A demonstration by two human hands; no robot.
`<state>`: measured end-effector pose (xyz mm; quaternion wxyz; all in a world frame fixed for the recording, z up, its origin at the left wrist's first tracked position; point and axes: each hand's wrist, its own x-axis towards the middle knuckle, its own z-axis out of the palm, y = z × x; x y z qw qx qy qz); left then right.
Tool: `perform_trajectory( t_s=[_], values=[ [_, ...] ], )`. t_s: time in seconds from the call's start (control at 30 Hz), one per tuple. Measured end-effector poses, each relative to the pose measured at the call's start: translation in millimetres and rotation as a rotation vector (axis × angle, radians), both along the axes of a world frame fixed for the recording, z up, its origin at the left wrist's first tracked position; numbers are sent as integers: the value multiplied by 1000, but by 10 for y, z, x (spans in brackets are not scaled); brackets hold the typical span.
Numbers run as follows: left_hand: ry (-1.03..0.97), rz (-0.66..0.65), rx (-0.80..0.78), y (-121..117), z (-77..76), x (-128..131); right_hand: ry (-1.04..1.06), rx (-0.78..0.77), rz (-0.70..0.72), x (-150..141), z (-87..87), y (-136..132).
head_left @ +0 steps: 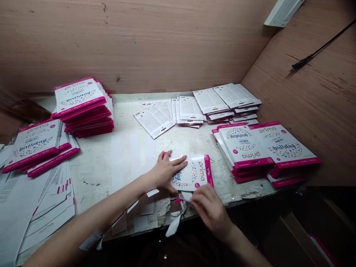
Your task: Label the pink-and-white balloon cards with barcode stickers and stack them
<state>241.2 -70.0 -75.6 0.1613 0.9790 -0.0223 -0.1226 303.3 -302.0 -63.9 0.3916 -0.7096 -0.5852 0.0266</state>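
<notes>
A white and pink printed "prima" birthday packet [200, 170] lies near the table's front edge, its lettering turned sideways. Across its left part, my left hand [168, 170] presses down with fingers spread. My right hand [210, 209] is at the packet's near edge, thumb and fingers pinched together on a small white paper flap [187, 195] that sticks out there. The fingertips partly hide this flap. Torn white scraps [174, 224] hang over the table edge just below. Several small white strips [132, 206] cling to my left forearm.
Printed packets are stacked at the back left [86, 107], left [36, 142] and right [244, 148]. Packets lying back side up [214, 100] fill the back right. Flat white sleeves [52, 218] lie front left. A cable [306, 61] hangs by the right wall.
</notes>
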Motion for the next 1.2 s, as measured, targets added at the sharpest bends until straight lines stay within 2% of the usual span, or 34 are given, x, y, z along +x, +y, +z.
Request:
perform_trajectory(
  t_s=[0.1, 0.23, 0.37, 0.5, 0.6, 0.67, 0.73, 0.83, 0.9, 1.03, 1.2],
  values=[
    [11, -3, -2, 10, -38, 13, 96, -79, -67, 310, 8, 309],
    [-29, -6, -22, 20, -86, 10, 199, -248, -76, 580, -146, 585],
    [-34, 4, -42, 16, -68, 13, 232, -291, -113, 569, -292, 613],
    [-48, 24, -65, -7, -3, 23, 206, -307, -140, 523, -351, 594],
    [-72, 92, -63, -41, 19, 35, 212, -302, -174, 544, -360, 606],
    [-79, 137, -40, -67, 16, 51, 237, -248, -222, 540, -311, 619],
    [-72, 155, -25, -88, 1, 76, 222, -149, -201, 477, -203, 637],
    [-61, 173, -9, -102, -30, 118, 44, 28, 47, 253, -18, 679],
    [-63, 187, 1, -101, -44, 131, -119, 150, 165, 62, 34, 706],
    [-75, 188, -17, -92, -21, 102, -350, 329, 181, -235, -76, 679],
    [-89, 163, -78, -82, 35, 63, -454, 348, 131, -461, -311, 568]
  ],
)
